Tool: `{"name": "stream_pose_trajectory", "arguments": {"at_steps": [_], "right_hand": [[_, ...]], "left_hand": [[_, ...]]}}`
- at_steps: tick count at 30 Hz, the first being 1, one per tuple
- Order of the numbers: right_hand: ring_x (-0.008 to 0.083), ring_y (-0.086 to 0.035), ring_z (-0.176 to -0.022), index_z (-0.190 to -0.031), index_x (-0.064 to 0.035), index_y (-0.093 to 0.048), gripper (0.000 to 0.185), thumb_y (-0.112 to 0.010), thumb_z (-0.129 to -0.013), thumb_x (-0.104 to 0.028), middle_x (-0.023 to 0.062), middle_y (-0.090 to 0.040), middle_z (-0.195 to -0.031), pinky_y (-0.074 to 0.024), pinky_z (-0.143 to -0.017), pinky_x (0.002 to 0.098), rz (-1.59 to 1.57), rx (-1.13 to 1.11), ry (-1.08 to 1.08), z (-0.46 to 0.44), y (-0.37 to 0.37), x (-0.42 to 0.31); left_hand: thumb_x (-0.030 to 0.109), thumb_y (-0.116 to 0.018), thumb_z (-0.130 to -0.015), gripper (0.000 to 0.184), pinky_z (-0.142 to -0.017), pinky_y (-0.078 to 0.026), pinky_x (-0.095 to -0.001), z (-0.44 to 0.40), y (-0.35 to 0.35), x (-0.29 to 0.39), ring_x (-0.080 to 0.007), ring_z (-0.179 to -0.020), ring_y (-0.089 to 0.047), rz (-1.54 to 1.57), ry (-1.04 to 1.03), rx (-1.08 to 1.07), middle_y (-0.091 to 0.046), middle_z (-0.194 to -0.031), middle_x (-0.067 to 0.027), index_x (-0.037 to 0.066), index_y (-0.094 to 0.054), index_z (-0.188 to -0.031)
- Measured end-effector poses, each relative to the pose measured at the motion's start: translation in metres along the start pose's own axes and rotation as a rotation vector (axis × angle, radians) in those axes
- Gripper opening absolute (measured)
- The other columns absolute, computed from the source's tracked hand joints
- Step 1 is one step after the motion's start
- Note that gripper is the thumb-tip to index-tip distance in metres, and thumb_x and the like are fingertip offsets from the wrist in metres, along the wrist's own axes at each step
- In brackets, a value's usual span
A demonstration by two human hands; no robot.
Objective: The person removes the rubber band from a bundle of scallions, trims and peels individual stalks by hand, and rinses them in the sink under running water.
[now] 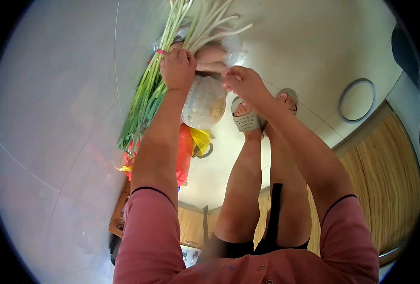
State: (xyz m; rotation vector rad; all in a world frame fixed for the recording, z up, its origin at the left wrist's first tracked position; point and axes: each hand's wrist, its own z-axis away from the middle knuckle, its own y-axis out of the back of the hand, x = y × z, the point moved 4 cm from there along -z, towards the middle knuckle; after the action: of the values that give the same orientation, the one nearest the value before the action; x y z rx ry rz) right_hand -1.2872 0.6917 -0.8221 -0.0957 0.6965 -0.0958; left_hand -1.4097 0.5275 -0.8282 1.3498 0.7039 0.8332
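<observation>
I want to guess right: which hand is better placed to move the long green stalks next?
Probably the left hand: it is right at the long green stalks, beside the pink band. The right hand is farther off from them.

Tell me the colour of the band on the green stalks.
The band is pinkish red, seen best in the head view.

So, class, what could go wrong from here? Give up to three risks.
The white ends fan out, so some might slip loose if lifted. The green leaves reach the red bag and could snag there. The clear bag sits near the left sandal; a step might knock it.
</observation>
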Motion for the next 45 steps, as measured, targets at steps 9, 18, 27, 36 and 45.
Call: {"name": "stream_pose_trajectory", "arguments": {"at_steps": [9,18,27,36,45], "right_hand": [[0.0130,-0.060,-0.078,-0.103,-0.0078,-0.059,0.025,-0.055,-0.089,-0.028,0.0029,-0.064,-0.091,-0.0486,-0.071,0.0273,-0.462,-0.006,-0.273,-0.047,-0.047,0.010],[0.0114,-0.060,-0.070,-0.088,-0.0091,-0.057,0.017,-0.061,-0.088,-0.026,0.0016,-0.063,-0.079,-0.0473,-0.062,0.0273,-0.589,0.202,-0.320,-0.066,-0.050,0.013],[0.0110,-0.061,-0.067,-0.087,-0.0088,-0.055,0.014,-0.063,-0.087,-0.021,0.0020,-0.062,-0.077,-0.0501,-0.061,0.0264,-0.584,0.205,-0.332,-0.073,-0.046,0.016],[0.0149,-0.063,-0.076,-0.099,-0.0032,-0.059,0.019,-0.063,-0.088,-0.018,0.0055,-0.062,-0.089,-0.0550,-0.071,0.0290,-0.759,0.158,-0.295,-0.067,-0.045,0.044],[0.0203,-0.061,-0.097,-0.106,-0.0038,-0.058,0.022,-0.057,-0.087,-0.014,0.0084,-0.065,-0.102,-0.0488,-0.091,0.0367,-1.233,0.081,-0.268,-0.024,-0.039,0.039]], "left_hand": [[0.021,-0.064,-0.072,0.010,-0.068,-0.043,-0.0407,0.017,-0.001,0.014,-0.0261,-0.073,-0.058,0.102,-0.075,0.023,-0.060,-0.080,-0.0061,0.012,-0.060,-0.074],[0.018,-0.064,-0.079,0.012,-0.069,-0.044,-0.0445,0.024,0.012,0.024,-0.0327,-0.079,-0.058,0.261,-0.051,-0.106,-0.061,-0.081,-0.0098,0.006,-0.062,-0.080],[0.020,-0.060,-0.084,0.022,-0.074,-0.049,-0.0444,0.010,-0.016,-0.013,-0.0349,-0.079,-0.062,0.587,0.298,-0.378,-0.067,-0.087,-0.0142,0.003,-0.067,-0.095],[0.024,-0.061,-0.087,0.028,-0.072,-0.050,-0.0328,0.017,-0.024,-0.007,-0.0225,-0.079,-0.065,0.800,0.361,-0.602,-0.066,-0.087,-0.0148,-0.002,-0.059,-0.097],[0.016,-0.061,-0.088,0.026,-0.071,-0.049,-0.0279,0.030,0.011,0.023,-0.0136,-0.079,-0.062,1.115,0.546,-0.728,-0.066,-0.087,-0.0096,-0.002,-0.057,-0.106]]}}
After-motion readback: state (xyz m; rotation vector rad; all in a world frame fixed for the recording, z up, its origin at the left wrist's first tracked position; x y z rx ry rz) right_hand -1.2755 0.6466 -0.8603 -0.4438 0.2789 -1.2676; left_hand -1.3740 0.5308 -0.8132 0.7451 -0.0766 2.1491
